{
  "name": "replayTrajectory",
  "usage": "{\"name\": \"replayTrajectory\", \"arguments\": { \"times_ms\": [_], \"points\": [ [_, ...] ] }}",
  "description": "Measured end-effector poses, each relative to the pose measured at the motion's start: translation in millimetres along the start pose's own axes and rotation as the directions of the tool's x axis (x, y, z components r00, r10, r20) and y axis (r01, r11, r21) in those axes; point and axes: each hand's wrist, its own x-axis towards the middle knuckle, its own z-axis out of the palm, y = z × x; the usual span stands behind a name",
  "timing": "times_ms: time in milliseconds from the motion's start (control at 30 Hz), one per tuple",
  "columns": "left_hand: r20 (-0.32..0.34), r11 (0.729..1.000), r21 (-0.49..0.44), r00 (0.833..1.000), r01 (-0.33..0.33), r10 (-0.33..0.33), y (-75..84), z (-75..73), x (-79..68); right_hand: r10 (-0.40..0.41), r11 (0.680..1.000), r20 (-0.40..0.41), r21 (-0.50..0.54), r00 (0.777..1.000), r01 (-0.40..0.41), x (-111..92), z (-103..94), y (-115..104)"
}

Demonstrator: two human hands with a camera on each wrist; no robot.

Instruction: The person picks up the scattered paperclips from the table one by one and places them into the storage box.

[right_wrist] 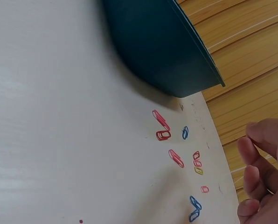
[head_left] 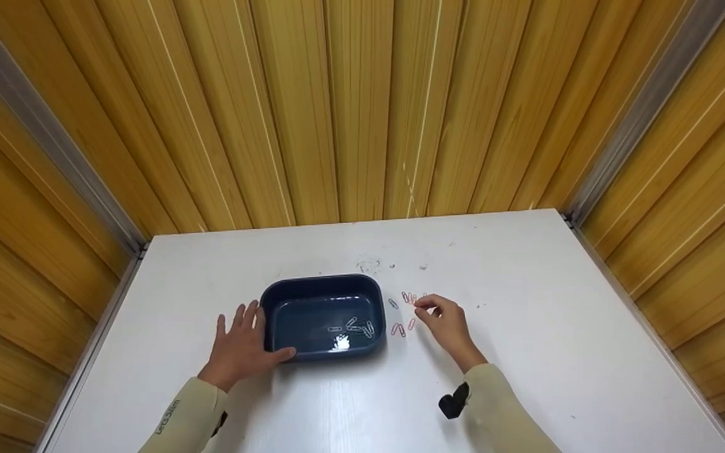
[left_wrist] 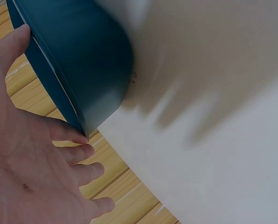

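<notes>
A dark blue rectangular dish point(head_left: 321, 356) with rounded corners stands on the white table, with several pale paper clips point(head_left: 354, 326) inside toward its right. My left hand point(head_left: 241, 348) rests against the dish's left side, fingers spread and fairly straight, thumb over the front rim. My right hand point(head_left: 445, 324) hovers right of the dish, thumb and forefinger tips together, the other fingers curled. No clip shows between those tips in the right wrist view. Loose paper clips lie near it: red and pink ones point(right_wrist: 176, 158), a single blue one point(right_wrist: 185, 133), a yellow one point(right_wrist: 198, 171) and two blue ones point(right_wrist: 195, 208).
The white table point(head_left: 526, 302) reaches back to a wall of yellow wood-look panels point(head_left: 356, 113). Similar panels flank both sides, with grey metal posts point(head_left: 652, 119) in the corners. Small dark marks point(head_left: 369, 266) spot the tabletop behind the dish.
</notes>
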Motion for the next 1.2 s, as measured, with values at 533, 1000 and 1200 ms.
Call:
{"name": "replayTrajectory", "arguments": {
  "times_ms": [533, 1000, 1200],
  "points": [
    [0.006, 1.0, -0.008, 1.0, 0.012, -0.012, -5.5, -3.1, -1.2, 0.078, 0.997, 0.072, -0.005, 0.994, -0.078, -6, 14.0, 13],
    [-0.016, 1.0, -0.005, 1.0, -0.009, 0.009, -1.2, -2.2, 1.0, 0.031, 0.996, 0.143, -0.087, 0.989, -0.018, -4, 25.4, 12],
    [-0.005, 1.0, -0.01, 1.0, -0.009, 0.009, 2.3, 0.2, 2.4, 0.031, 0.99, 0.12, -0.143, 0.992, -0.014, -2, 29.2, 16]
  ]
}}
